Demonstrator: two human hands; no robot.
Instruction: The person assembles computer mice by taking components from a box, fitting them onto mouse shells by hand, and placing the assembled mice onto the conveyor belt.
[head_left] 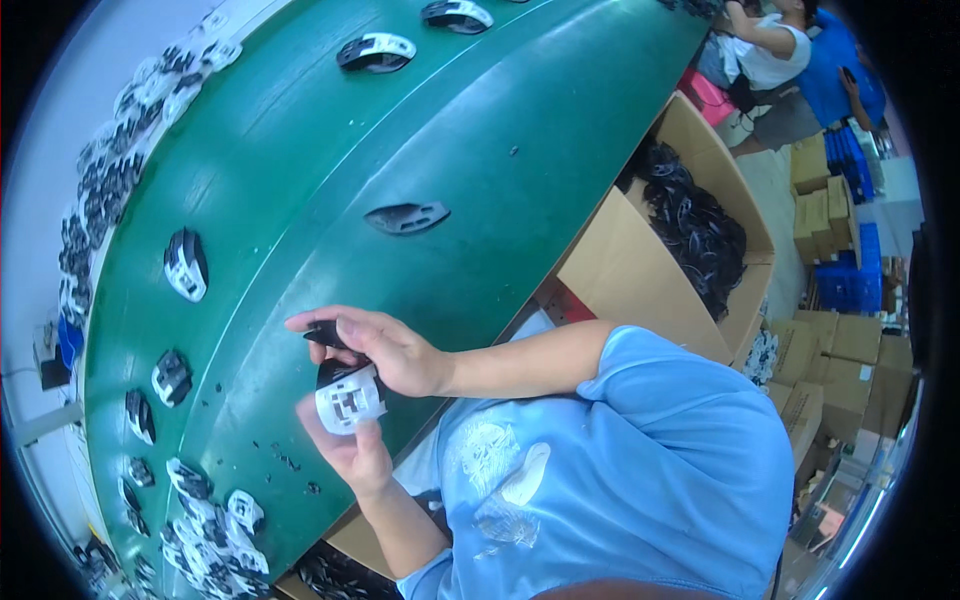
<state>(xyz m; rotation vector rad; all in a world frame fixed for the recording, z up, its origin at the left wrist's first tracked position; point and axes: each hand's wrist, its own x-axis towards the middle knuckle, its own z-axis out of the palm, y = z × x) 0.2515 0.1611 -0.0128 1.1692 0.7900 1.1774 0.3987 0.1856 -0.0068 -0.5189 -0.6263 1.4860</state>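
Observation:
My left hand (358,465) grips a white-and-black computer mouse shell (350,400), thumb against its white end with square cutouts. Just above it, my right hand (395,350) is closed with a small dark plastic piece (322,334) between thumb and fingers. The right palm is close to the black part of the shell; whether they touch is hard to tell. Both hands are over the near edge of a green work surface (480,270). Beyond them on that surface lies a loose black curved shell part (408,217).
White-and-black mouse shells (375,53) sit spaced along the green surface, with a heap (215,535) at lower left. More shells (110,180) line the far ledge. A cardboard box (640,250) of black parts (690,225) stands at right. Two people (770,50) are at upper right.

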